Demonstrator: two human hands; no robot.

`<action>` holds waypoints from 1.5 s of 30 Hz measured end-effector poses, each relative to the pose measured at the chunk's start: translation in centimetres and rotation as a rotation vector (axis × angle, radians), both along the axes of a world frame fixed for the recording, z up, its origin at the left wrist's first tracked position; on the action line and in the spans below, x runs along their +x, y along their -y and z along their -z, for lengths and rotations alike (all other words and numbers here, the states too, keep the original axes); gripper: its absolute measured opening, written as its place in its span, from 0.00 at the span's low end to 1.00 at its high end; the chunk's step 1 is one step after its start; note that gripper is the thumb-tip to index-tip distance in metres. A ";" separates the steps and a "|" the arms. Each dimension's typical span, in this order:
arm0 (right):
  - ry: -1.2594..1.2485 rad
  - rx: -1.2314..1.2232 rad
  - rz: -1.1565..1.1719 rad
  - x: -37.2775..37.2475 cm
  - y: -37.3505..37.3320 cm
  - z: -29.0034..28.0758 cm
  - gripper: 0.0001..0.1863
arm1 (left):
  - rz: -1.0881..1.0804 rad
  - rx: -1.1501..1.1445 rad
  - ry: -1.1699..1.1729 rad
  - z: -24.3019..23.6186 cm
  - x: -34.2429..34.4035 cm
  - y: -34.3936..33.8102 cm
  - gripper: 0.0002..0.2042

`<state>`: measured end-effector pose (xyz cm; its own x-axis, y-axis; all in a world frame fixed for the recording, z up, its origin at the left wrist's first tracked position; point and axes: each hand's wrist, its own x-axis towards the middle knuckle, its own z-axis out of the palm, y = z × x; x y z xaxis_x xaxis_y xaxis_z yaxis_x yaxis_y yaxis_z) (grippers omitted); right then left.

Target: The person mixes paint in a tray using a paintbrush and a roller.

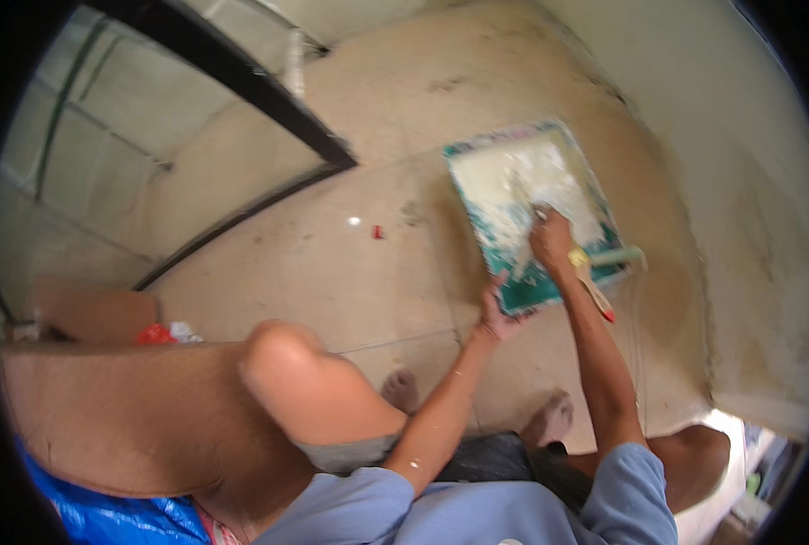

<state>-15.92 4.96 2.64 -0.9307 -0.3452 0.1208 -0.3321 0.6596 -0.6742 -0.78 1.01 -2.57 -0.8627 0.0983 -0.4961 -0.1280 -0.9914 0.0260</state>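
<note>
A green paint tray (pixel 533 289), smeared with paint, lies on the tiled floor to the front right. Cream-white paint (pixel 504 177) covers most of its inside. My left hand (pixel 497 313) grips the tray's near left corner, thumb over the rim. Inside the tray, my right hand (pixel 552 238) is closed just above the paint; whatever it holds is too hidden to name. Beside that wrist, a paintbrush (pixel 595 292) with a wooden, red-tipped handle rests across the near right rim. A pale green handle-like piece (pixel 618 257) sticks out past the same rim.
A dark-framed glass panel (pixel 232 218) stands at the left. Brown cardboard (pixel 114 409) and a blue plastic sheet (pixel 105 504) lie at the lower left. A small red piece (pixel 378 232) is on the floor tiles. The pale wall (pixel 740 182) rises close on the right.
</note>
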 end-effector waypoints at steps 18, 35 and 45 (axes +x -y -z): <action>-0.055 -0.067 -0.073 0.9 1.5 -0.2 0.12 | -0.014 0.008 -0.095 -0.8 0.4 0.3 0.21; -0.063 -0.074 -0.113 0.6 2.0 0.3 0.12 | -0.030 -0.021 -0.039 -1.2 0.4 0.1 0.22; -0.020 0.024 -0.099 1.2 1.7 -1.0 0.14 | -0.022 -0.050 -0.038 -0.5 0.3 -0.2 0.23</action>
<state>-14.74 3.27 3.63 -0.8895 -0.4381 0.1301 -0.4098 0.6386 -0.6513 -0.49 1.26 -2.06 -0.8825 0.0548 -0.4672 -0.1041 -0.9913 0.0804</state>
